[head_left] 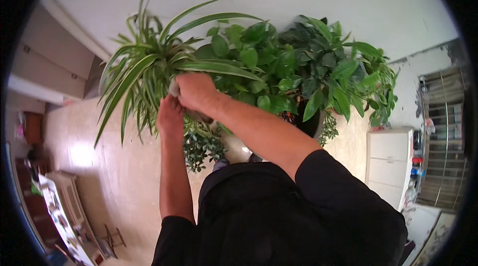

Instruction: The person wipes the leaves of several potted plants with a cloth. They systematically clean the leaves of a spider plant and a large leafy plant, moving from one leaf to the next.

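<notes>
A spider plant [149, 62] with long, pale-striped leaves spreads at the left of a row of potted plants. My right hand [197, 92] is closed at its right side, with a small bunched greyish cloth [174, 87] showing at the fingers. Just below and to the left, my left hand [171, 112] has its fingers pinched together, close against the right hand. What the left fingers hold is hidden. One long striped leaf [219, 68] passes just above my right hand. A small-leaved plant [201, 147] stands below the hands.
Broad-leaved green plants [259, 57] and a darker leafy plant [323, 67] crowd the wall to the right. A dark pot [309, 125] sits under them. A white cabinet [389, 161] stands at right, a cluttered table [64, 221] at lower left, and a small stool [114, 238] beside it.
</notes>
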### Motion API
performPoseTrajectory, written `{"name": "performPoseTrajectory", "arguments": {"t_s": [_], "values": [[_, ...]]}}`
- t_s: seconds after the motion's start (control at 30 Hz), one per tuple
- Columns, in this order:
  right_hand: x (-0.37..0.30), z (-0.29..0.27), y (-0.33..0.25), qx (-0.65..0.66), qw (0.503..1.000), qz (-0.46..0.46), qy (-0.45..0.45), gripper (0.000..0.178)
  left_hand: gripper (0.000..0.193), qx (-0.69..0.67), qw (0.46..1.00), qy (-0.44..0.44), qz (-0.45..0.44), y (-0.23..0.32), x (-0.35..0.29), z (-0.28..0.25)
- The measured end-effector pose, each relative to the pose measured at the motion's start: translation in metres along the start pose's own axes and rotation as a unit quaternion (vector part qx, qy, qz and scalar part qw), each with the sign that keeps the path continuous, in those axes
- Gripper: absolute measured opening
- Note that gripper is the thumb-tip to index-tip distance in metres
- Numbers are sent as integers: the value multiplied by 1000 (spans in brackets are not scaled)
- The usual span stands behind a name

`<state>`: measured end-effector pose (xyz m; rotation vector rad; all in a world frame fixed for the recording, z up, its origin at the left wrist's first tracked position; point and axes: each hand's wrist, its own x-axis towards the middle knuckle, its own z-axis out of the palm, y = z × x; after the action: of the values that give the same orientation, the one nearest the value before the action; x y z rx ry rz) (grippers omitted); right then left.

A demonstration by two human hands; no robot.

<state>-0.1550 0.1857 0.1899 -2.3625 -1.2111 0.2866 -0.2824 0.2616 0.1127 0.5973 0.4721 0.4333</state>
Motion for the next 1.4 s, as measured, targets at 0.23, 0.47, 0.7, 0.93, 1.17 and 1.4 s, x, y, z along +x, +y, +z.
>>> {"name": "performPoseTrajectory", "arguments": {"t_s": [0.23,0.47,0.7,0.93,1.17,1.4], "values": [[-97,-22,29,128,991,4,48,22,70,52,991,-97,77,-10,5,-17],[-216,-85,100,307,937,153,60,45,60,82,992,-24,97,-26,-18,-65],[-349,-121,182,389,867,219,223,40,33,183,972,127,70,-65,-57,-158],[-472,-129,270,444,780,326,297,35,30,240,949,121,-166,-205,-152,-49],[-531,-145,332,532,691,349,342,30,28,342,914,-81,-205,-295,-160,90],[-555,-152,357,542,670,370,345,28,28,363,879,-216,-221,-359,-143,198]]}}
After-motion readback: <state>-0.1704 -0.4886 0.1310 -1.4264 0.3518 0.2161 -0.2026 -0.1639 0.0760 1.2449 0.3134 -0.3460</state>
